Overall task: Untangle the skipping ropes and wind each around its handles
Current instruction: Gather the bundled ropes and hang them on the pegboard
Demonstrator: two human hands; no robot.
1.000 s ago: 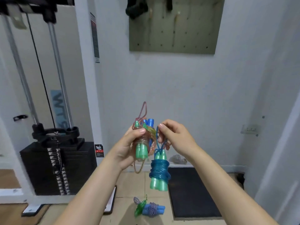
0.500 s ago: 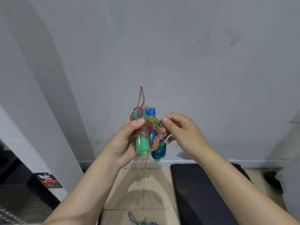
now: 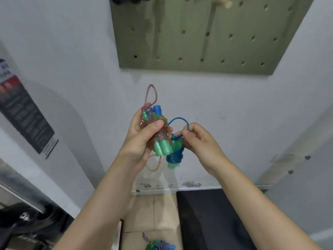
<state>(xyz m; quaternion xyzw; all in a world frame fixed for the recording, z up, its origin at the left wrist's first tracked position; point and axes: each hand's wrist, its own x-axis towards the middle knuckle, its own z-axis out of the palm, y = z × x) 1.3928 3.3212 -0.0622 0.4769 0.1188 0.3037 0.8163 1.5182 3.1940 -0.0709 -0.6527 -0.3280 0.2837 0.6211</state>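
The fingers (image 3: 158, 126) of the left hand (image 3: 142, 141) are curled round a bundle of pink rope (image 3: 160, 136) wound about a pair of green handles (image 3: 163, 149), the thumb pressed across the coils and the other fingers hidden behind. A loose pink loop (image 3: 150, 94) stands up above that hand, a blue handle (image 3: 157, 110) pokes out just beside it, and a slack orange-pink loop (image 3: 153, 164) hangs below the palm. The right hand (image 3: 200, 141) has its thumb and forefinger pinching a blue rope loop (image 3: 178, 121) that arches between the two hands; its remaining fingers are curled in toward the palm. Beneath that pinch, touching the pink bundle on its right side, hangs a second bundle of blue rope (image 3: 173, 157) coiled round green handles whose ends show at the bottom. Both bundles are held up in the air in front of a white wall (image 3: 234, 114), under a green pegboard (image 3: 207, 37). Far below, on the tiled floor (image 3: 153, 213), another wound rope with blue and green handles (image 3: 160, 246) lies at the picture's lower edge, near a black mat (image 3: 212, 219). A dark label (image 3: 23, 112) is fixed to the white post at left.
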